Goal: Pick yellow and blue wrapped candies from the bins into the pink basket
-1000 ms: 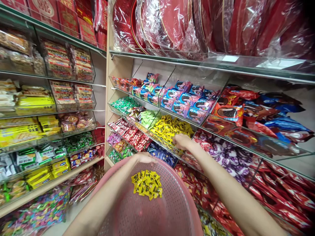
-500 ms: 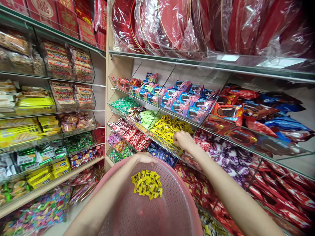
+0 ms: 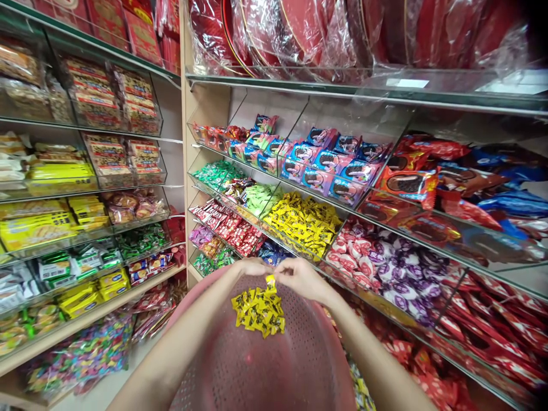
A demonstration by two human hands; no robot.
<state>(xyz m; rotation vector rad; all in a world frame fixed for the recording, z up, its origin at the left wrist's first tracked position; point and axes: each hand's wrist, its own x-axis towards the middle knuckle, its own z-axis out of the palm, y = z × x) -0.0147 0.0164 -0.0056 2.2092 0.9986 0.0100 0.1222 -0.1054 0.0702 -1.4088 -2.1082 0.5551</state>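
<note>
A pink perforated plastic basket (image 3: 317, 348) is in front of me, with a pile of small yellow-wrapped candies (image 3: 257, 313) on its inner surface. My left hand (image 3: 254, 267) is closed on the basket's far rim; its fingertips are hidden behind the edge. Just to the right, over the same rim, my right hand (image 3: 297, 277) has its fingers drawn together. A yellow-wrapped candy (image 3: 270, 283) shows at those fingertips, just above the pile. Beyond the hands, a clear shelf bin holds a heap of the same yellow candies (image 3: 302, 222).
Red-and-purple wrapped candies (image 3: 381, 262) fill the bin to the right. Above them lie packaged cookies (image 3: 329, 165) behind a glass front edge. Plastic-wrapped red round items (image 3: 291, 34) stand on the top shelf. Side shelves (image 3: 85, 211) with snack packs run along the left.
My right hand has come from the yellow candy bin down and left to the basket, with yellow candy now at its fingers. My left hand stays on the rim. The view has shifted slightly.
</note>
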